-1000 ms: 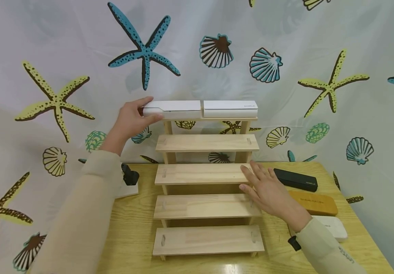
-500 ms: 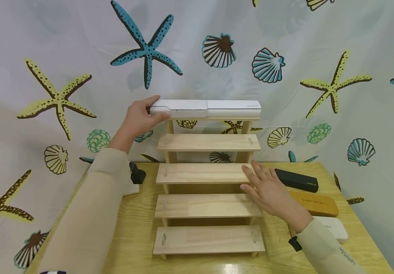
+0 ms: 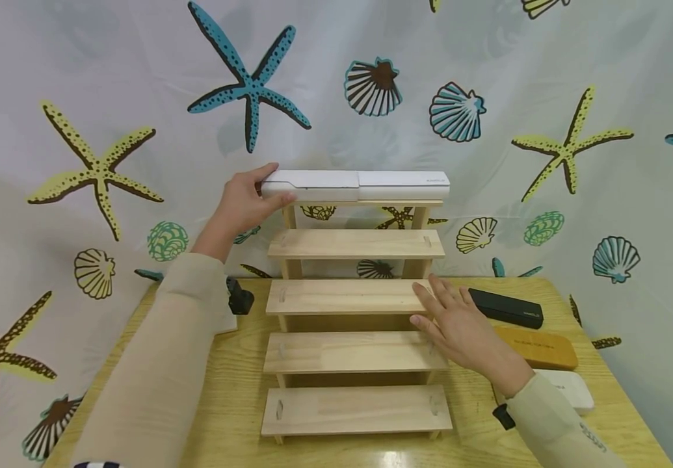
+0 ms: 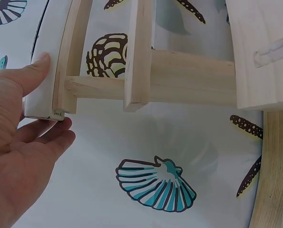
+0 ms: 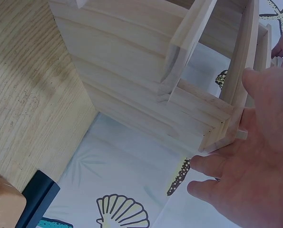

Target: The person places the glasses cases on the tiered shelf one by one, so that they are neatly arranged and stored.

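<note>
A long white oblong box [image 3: 318, 184], gripped at its left end by the left hand [image 3: 247, 197] atop a pale wooden stepped rack [image 3: 348, 296], is best nudged gently, the rack lightly steadied by the outspread, ungrasping right hand [image 3: 459, 328].

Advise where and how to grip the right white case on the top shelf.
Probably pinch its right end, from the right: the right white case juts slightly past the top shelf there, while its left end meets the other white case.
</note>
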The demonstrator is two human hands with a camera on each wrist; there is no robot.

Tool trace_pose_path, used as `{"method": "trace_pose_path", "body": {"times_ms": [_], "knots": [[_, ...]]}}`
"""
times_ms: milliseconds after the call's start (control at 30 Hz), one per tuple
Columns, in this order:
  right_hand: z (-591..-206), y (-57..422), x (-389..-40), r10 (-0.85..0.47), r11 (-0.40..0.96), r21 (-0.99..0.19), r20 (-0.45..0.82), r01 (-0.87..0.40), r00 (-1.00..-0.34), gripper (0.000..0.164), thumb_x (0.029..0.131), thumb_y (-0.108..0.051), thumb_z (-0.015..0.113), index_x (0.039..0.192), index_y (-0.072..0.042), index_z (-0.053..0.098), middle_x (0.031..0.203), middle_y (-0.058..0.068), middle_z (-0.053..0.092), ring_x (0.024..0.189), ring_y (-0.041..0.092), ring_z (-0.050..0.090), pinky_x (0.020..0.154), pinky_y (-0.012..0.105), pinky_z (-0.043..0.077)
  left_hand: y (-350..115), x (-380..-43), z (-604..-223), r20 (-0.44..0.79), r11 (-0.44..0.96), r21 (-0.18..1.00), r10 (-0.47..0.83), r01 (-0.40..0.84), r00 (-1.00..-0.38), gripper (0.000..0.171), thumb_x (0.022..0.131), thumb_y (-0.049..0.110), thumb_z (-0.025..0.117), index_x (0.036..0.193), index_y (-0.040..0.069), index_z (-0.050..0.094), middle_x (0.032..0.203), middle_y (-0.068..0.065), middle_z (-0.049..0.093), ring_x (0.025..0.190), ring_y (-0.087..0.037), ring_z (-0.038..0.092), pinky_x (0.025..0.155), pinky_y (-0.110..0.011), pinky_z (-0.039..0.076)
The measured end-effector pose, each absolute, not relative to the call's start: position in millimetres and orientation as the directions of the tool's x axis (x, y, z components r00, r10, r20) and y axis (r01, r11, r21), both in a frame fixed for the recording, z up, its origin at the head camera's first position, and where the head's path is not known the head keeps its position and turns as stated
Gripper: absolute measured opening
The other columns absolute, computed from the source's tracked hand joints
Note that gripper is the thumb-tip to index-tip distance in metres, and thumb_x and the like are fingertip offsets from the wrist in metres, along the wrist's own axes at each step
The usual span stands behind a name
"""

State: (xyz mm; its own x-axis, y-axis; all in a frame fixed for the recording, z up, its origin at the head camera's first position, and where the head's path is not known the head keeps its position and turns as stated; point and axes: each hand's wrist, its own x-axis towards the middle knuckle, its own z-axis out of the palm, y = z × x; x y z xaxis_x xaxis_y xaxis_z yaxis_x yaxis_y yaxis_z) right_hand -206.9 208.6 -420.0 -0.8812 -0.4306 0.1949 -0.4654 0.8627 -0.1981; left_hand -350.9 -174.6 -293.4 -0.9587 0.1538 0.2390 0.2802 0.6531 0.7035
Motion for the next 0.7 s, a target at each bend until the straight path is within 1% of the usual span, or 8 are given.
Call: {"method": "trace_pose_path", "body": {"times_ms": [167,333,400,533,700], "knots": [[-419.5,207.8,-206.6,-0.430,0.864,-0.194,0.193,-0.464,-0.882,0.067,0.110,-0.041,0.054,0.164,-0.007,0.036,0.169,0.028,0.030,0.154,0.050,0.034,0.123,0.072,0.026,-174.7,-350.9,-293.1,0.235,0.646,0.711,0.153,0.277,-0.960,0.080,0.101,0.033,0.073,0.166,0.009,0.034,0.160,-0.022,0.049,0.134,-0.036,0.056,0.116,-0.052,0.047],[-419.0,207.3,-206.3,-0.429,0.864,-0.199,0.190,-0.463,-0.883,0.067,0.110,-0.041,0.054,0.164,-0.007,0.036,0.169,0.028,0.030,0.154,0.051,0.034,0.123,0.072,0.025,-182.2,-346.0,-292.8,0.235,0.643,0.720,0.128,0.261,-0.963,0.080,0.103,0.045,0.066,0.168,0.016,0.030,0.166,-0.021,0.042,0.145,-0.039,0.050,0.116,-0.055,0.047],[-418.8,207.1,-206.1,-0.428,0.864,-0.201,0.190,-0.462,-0.884,0.067,0.110,-0.041,0.054,0.164,-0.007,0.036,0.169,0.028,0.029,0.154,0.051,0.034,0.123,0.072,0.025,-188.1,-342.7,-293.9,0.250,0.631,0.729,0.117,0.266,-0.961,0.078,0.104,0.048,0.062,0.168,0.016,0.031,0.167,-0.020,0.040,0.148,-0.041,0.048,0.117,-0.057,0.046],[-418.5,207.0,-205.8,-0.426,0.865,-0.200,0.190,-0.459,-0.885,0.067,0.110,-0.041,0.054,0.164,-0.007,0.037,0.169,0.028,0.029,0.154,0.050,0.034,0.123,0.072,0.026,-204.6,-335.6,-300.4,0.276,0.609,0.749,0.072,0.261,-0.958,0.073,0.105,0.051,0.059,0.165,0.016,0.037,0.166,-0.019,0.043,0.150,-0.040,0.047,0.119,-0.059,0.043],[-419.0,207.2,-205.9,-0.429,0.865,-0.193,0.193,-0.463,-0.882,0.066,0.110,-0.041,0.054,0.164,-0.007,0.037,0.169,0.029,0.030,0.154,0.050,0.035,0.122,0.072,0.027,-231.9,-323.9,-316.5,0.300,0.591,0.766,0.020,0.253,-0.954,0.071,0.104,0.052,0.059,0.161,0.013,0.044,0.161,-0.020,0.049,0.147,-0.039,0.049,0.119,-0.060,0.041]]}}
